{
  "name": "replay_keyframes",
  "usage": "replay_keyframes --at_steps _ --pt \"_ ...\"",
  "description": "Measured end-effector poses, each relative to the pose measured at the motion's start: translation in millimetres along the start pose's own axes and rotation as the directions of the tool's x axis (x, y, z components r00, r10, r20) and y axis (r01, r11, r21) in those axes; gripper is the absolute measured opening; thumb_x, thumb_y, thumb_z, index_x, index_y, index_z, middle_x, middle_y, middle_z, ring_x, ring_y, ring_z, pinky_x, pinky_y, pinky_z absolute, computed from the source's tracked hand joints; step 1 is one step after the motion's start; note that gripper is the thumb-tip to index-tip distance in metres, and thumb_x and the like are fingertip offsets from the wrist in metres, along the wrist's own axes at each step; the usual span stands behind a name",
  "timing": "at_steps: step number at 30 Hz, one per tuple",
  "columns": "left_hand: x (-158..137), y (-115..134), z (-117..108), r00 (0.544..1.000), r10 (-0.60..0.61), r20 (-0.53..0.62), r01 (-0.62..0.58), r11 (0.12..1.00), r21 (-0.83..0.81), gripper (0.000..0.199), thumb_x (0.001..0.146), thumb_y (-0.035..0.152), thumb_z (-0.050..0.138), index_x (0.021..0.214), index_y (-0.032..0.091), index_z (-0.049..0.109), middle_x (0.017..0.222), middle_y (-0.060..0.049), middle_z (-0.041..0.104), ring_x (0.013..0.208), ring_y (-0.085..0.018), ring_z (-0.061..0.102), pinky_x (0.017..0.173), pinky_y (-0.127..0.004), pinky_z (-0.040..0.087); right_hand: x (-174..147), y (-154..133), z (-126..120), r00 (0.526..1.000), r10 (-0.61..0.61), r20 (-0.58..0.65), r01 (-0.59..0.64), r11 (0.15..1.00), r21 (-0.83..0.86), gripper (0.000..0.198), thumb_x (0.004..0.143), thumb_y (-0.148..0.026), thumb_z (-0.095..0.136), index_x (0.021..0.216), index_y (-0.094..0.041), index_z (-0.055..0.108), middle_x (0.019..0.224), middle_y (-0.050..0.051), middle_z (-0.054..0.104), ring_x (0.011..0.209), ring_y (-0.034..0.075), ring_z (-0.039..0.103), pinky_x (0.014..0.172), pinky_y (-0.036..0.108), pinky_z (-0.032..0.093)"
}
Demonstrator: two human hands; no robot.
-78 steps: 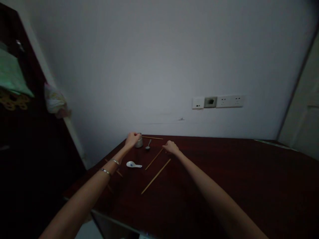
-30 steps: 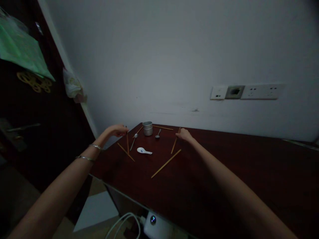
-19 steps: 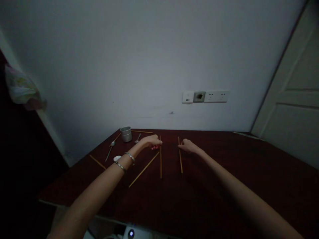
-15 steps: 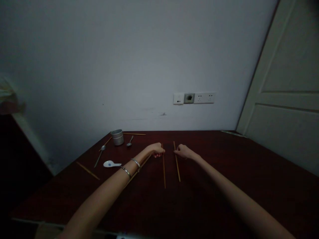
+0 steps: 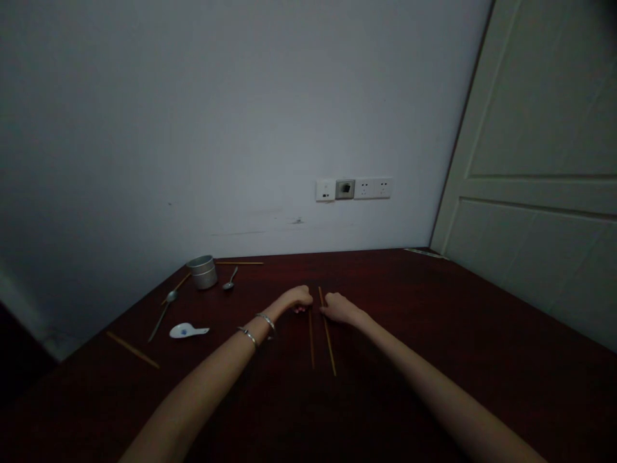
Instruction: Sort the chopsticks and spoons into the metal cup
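Note:
My left hand point(image 5: 299, 298) is closed around the upper part of a wooden chopstick point(image 5: 312, 341), which points toward me over the dark red table. Just to its right, the fingers of my right hand point(image 5: 339, 307) pinch a second chopstick point(image 5: 330, 347) near its far end. The two sticks run nearly side by side with a narrow gap between them, slightly wider at the near ends. Two silver bangles point(image 5: 250, 337) circle my left wrist and forearm.
On the table's left stand a metal cup point(image 5: 203, 275), a small metal spoon point(image 5: 229, 284), a long-handled spoon point(image 5: 159, 323) and a white ceramic spoon point(image 5: 183, 330). More chopsticks lie around them, one point(image 5: 132, 349) near the left edge. A wall with sockets point(image 5: 369, 188) borders the back.
My two hands have come closer together, narrowing the gap between the chopsticks. The view has turned a little right. A chopstick beside my left forearm is now hidden.

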State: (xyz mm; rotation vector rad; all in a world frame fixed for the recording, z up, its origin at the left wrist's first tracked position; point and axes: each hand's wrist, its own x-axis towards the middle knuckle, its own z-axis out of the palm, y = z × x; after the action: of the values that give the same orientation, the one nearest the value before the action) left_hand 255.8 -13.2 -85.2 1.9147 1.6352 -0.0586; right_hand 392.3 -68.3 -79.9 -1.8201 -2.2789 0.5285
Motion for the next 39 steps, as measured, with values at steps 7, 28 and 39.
replay_keyframes --at_steps 7,28,39 --pt "-2 4 3 1.0 0.022 0.001 -0.022 1.0 -0.006 0.021 0.073 0.019 0.048 0.053 0.013 0.047 0.038 0.001 0.042 0.033 -0.009 0.041 0.036 -0.022 0.038 9 -4 4 0.997 -0.081 0.015 0.082 0.996 -0.045 0.028 0.075 -0.023 0.049 0.097 -0.014 0.062 0.099 0.015 0.065 0.094 0.026 0.06 0.072 0.027 0.045" --pt "-26 5 6 0.997 0.071 -0.028 -0.073 0.993 -0.095 0.02 0.076 0.016 0.044 0.057 0.012 0.05 0.04 0.003 0.044 0.035 -0.007 0.042 0.039 -0.019 0.039 16 -12 7 0.986 -0.066 0.153 0.055 0.995 0.078 0.026 0.082 -0.025 0.041 0.082 -0.01 0.062 0.079 0.014 0.068 0.056 0.017 0.064 0.041 0.018 0.041" --pt "-62 -37 -43 0.964 0.05 -0.263 -0.079 0.992 -0.101 0.027 0.075 0.025 0.043 0.055 0.011 0.055 0.04 0.002 0.045 0.032 -0.007 0.04 0.037 -0.019 0.036 37 -37 -8 0.99 -0.137 -0.028 0.138 0.988 0.072 0.022 0.079 -0.029 0.048 0.075 -0.011 0.061 0.071 0.011 0.066 0.062 0.016 0.063 0.048 0.018 0.039"
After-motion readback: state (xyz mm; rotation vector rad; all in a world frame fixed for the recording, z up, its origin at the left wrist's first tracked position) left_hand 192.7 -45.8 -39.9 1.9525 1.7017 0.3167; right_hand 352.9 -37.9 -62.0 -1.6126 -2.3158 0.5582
